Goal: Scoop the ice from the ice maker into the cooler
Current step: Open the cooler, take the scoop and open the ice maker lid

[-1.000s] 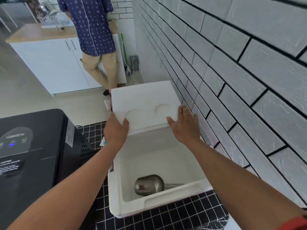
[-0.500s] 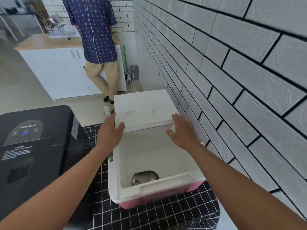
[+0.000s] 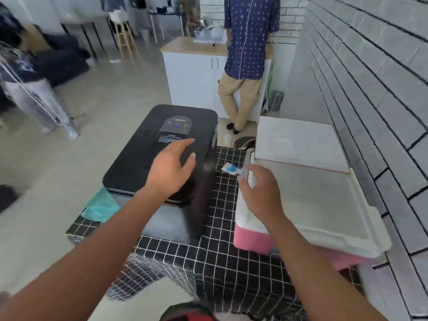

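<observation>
The black ice maker [image 3: 143, 163] stands on the tiled table, its lid down and a blue light on its panel. My left hand [image 3: 170, 169] hovers over its top with fingers spread and nothing in it. To its right sits the pink cooler [image 3: 252, 239] with a white inside. The cooler's white lid [image 3: 298, 142] is swung back at the far side. My right hand [image 3: 259, 193] is over the cooler's left rim, fingers apart and holding nothing. The metal scoop inside the cooler is hidden from this angle.
A black-and-white checked cloth [image 3: 222, 251] covers the table. A small blue-and-white packet [image 3: 230, 169] lies between the two machines, and a teal cloth [image 3: 99, 205] lies left of the ice maker. A person [image 3: 250, 42] stands at a white cabinet [image 3: 194, 82]. A brick wall [image 3: 370, 89] runs along the right.
Both hands have let go of the cooler lid, which stays open. My view swung left; the left hand moved over the ice maker and the right hand drew back to the cooler's rim.
</observation>
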Demonstrator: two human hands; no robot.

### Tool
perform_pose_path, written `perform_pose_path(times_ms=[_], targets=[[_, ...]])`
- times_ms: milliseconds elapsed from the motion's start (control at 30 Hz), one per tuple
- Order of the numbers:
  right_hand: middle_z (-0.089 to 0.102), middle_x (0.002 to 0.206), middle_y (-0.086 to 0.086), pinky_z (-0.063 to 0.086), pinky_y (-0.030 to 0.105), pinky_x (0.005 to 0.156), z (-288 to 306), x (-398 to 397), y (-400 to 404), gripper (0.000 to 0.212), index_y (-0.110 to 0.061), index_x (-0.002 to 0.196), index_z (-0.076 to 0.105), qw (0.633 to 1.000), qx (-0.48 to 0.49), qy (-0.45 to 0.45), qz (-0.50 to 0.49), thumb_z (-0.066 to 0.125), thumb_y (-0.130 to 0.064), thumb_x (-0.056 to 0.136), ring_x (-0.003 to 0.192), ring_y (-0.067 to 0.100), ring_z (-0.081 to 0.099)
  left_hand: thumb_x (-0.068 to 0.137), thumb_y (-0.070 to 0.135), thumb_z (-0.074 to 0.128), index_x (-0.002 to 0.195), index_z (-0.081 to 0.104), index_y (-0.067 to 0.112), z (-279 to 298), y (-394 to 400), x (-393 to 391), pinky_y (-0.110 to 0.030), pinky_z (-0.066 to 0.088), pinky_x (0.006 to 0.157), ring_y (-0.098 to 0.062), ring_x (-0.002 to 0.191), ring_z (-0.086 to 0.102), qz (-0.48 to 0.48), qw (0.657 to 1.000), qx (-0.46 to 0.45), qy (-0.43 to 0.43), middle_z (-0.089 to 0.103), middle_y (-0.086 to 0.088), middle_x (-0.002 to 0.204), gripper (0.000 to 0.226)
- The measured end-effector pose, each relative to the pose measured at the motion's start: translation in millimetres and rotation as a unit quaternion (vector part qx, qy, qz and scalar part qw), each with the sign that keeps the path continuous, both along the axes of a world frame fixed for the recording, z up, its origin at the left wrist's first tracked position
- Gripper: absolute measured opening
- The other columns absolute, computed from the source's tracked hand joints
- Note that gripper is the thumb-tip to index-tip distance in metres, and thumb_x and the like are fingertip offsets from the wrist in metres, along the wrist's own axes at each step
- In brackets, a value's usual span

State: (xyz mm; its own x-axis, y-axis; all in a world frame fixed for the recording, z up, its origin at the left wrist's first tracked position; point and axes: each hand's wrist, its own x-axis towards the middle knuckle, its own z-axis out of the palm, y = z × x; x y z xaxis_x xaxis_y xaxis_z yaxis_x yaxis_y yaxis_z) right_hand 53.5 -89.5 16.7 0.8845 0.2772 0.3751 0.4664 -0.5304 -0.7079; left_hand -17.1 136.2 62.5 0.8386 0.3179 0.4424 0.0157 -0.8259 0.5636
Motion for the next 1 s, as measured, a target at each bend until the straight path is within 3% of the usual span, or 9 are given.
perform_pose_path(times_ms=[133, 267, 400, 533, 633, 700, 800, 933, 1000], targets=[[0.06, 0.122, -0.008, 0.036, 0.025, 0.1, 4.5, -24.6, 41.0, 0.042, -0.023, 0.126, 0.057, 0.997, -0.016, -0.03, 0.063, 0.057, -0.038, 0.088, 0.117, 0.006, 0.047, 0.092, 0.026, 0.061, 0.126, 0.063, 0.018, -14.7, 53.4, -36.4, -0.026, 0.047, 0.09, -0.016, 0.101, 0.064, 0.059, 0.998, 0.008, 0.002, 0.068, 0.001, 0.116, 0.034], [0.051, 0.134, -0.009, 0.031, 0.027, 0.108, 6.0, -37.7, 76.3, 0.054, -0.023, 0.134, 0.051, 0.986, -0.093, -0.065, 0.124, 0.058, -0.049, 0.087, 0.127, 0.005, 0.037, 0.095, 0.033, 0.059, 0.115, 0.067, 0.012, -30.3, 104.2, -63.9, -0.032, 0.049, 0.086, -0.024, 0.098, 0.065, 0.077, 0.996, 0.042, 0.014, 0.069, -0.004, 0.107, 0.03], [0.021, 0.155, -0.012, 0.02, 0.027, 0.111, -5.7, -55.4, 101.8, 0.09, -0.021, 0.145, 0.038, 0.986, -0.121, -0.006, 0.113, 0.056, -0.074, 0.074, 0.142, 0.006, 0.019, 0.094, 0.058, 0.048, 0.119, 0.065, 0.01, -46.1, 147.4, -88.7, -0.036, 0.048, 0.096, -0.023, 0.111, 0.061, 0.088, 0.995, 0.032, 0.027, 0.065, -0.005, 0.121, 0.057], [-0.007, 0.156, -0.029, 0.025, 0.029, 0.109, -25.2, -73.0, 110.0, 0.115, -0.026, 0.153, 0.011, 0.989, -0.105, 0.038, 0.095, 0.058, -0.084, 0.064, 0.144, -0.004, 0.003, 0.079, 0.081, 0.048, 0.14, 0.047, 0.024, -63.8, 186.7, -101.1, -0.037, 0.04, 0.109, -0.015, 0.128, 0.049, 0.021, 0.994, -0.01, 0.105, 0.05, 0.004, 0.142, 0.084], [-0.004, 0.156, -0.031, 0.029, 0.027, 0.105, -29.3, -79.4, 112.1, 0.113, -0.03, 0.152, 0.01, 0.994, -0.097, 0.024, 0.048, 0.059, -0.082, 0.064, 0.142, -0.007, 0.009, 0.062, 0.085, 0.063, 0.147, 0.033, 0.041, -69.3, 207.0, -99.0, -0.033, 0.037, 0.111, -0.001, 0.132, 0.041, -0.072, 0.988, -0.017, 0.133, 0.04, 0.021, 0.146, 0.1], [0.003, 0.155, -0.032, 0.029, 0.024, 0.105, -28.3, -83.4, 112.7, 0.111, -0.034, 0.151, 0.012, 0.996, -0.081, 0.03, 0.028, 0.061, -0.081, 0.063, 0.139, -0.013, 0.011, 0.054, 0.08, 0.075, 0.143, 0.034, 0.05, -68.8, 213.0, -95.4, -0.028, 0.038, 0.107, 0.007, 0.126, 0.044, -0.1, 0.986, -0.055, 0.123, 0.04, 0.032, 0.14, 0.103], [0.03, 0.146, -0.032, 0.038, 0.034, 0.109, -22.0, -86.3, 112.4, 0.105, -0.046, 0.147, 0.019, 0.996, -0.024, 0.082, 0.021, 0.07, -0.075, 0.06, 0.133, -0.009, 0.032, 0.048, 0.077, 0.079, 0.13, 0.038, 0.066, -66.1, 215.4, -91.7, -0.02, 0.039, 0.101, 0.012, 0.122, 0.045, -0.125, 0.982, -0.107, 0.089, 0.042, 0.044, 0.13, 0.093], [0.046, 0.138, -0.027, 0.044, 0.037, 0.106, -17.8, -90.8, 115.9, 0.1, -0.041, 0.145, 0.03, 0.994, 0.039, 0.097, -0.009, 0.074, -0.069, 0.06, 0.126, -0.001, 0.047, 0.051, 0.068, 0.081, 0.127, 0.054, 0.051, -62.1, 213.0, -91.9, -0.008, 0.039, 0.096, 0.012, 0.116, 0.051, -0.126, 0.977, -0.173, 0.002, 0.053, 0.04, 0.124, 0.082], [0.046, 0.136, -0.028, 0.043, 0.03, 0.105, -14.2, -91.8, 120.0, 0.097, -0.041, 0.143, 0.031, 0.993, 0.071, 0.088, -0.039, 0.071, -0.073, 0.061, 0.124, -0.003, 0.047, 0.056, 0.053, 0.087, 0.124, 0.06, 0.044, -60.4, 207.4, -88.6, -0.007, 0.04, 0.095, 0.007, 0.113, 0.057, -0.127, 0.965, -0.225, -0.038, 0.06, 0.033, 0.121, 0.074]])
